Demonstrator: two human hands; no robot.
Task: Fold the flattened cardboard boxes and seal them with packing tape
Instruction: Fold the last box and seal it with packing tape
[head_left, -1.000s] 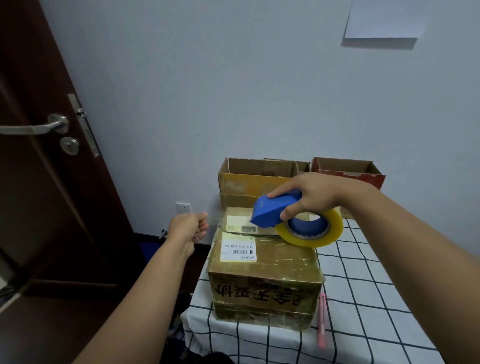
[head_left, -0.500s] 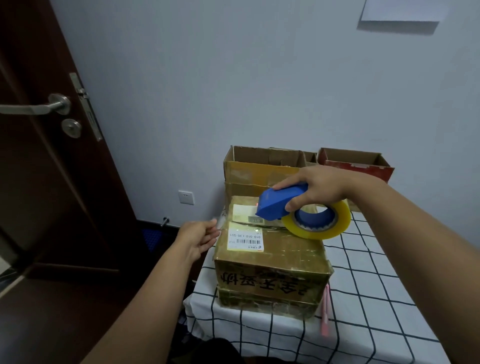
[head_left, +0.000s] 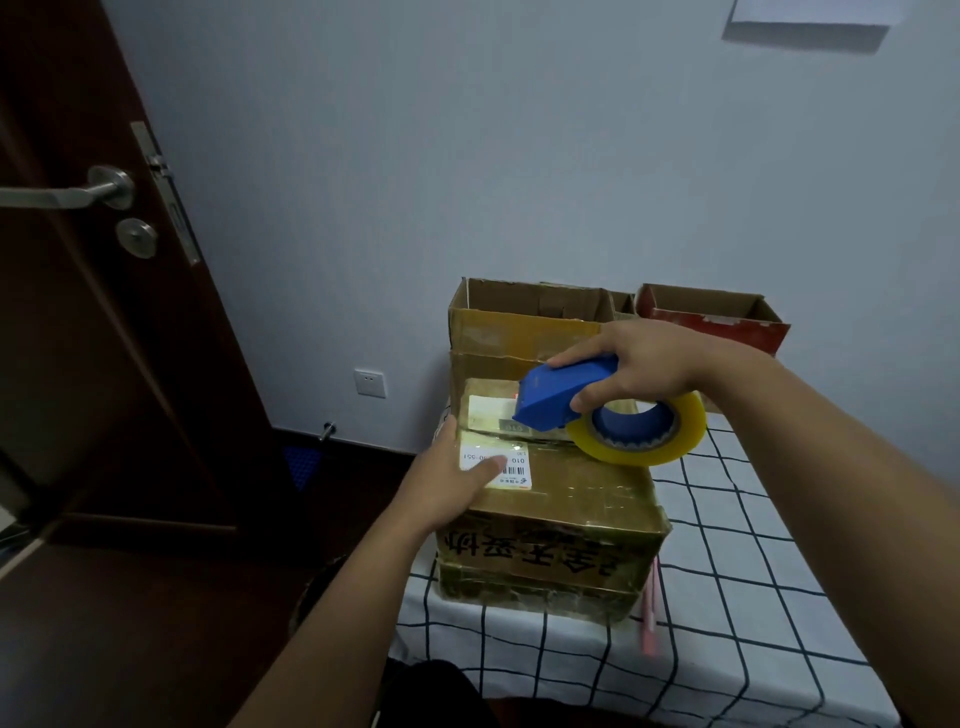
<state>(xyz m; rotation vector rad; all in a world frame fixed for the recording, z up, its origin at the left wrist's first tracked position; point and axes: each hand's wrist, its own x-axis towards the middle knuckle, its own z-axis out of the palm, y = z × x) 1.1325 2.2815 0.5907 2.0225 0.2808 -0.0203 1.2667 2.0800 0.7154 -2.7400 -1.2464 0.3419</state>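
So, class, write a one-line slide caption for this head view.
Left hand presses the closed box while right hand holds the tape dispenser above it.

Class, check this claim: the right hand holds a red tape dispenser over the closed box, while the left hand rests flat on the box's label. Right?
Not quite: the head view shows the tape dispenser in the right hand is blue, not red. The left hand does rest flat on the label of the closed box.

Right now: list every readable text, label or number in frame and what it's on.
"010" and "-551": white barcode label on top of the closed box, upside down, middle digits under glare.
Large black characters: box front face, upside down, not legible to me.
Second label further back: too blurred.
Paper on wall: no visible text.
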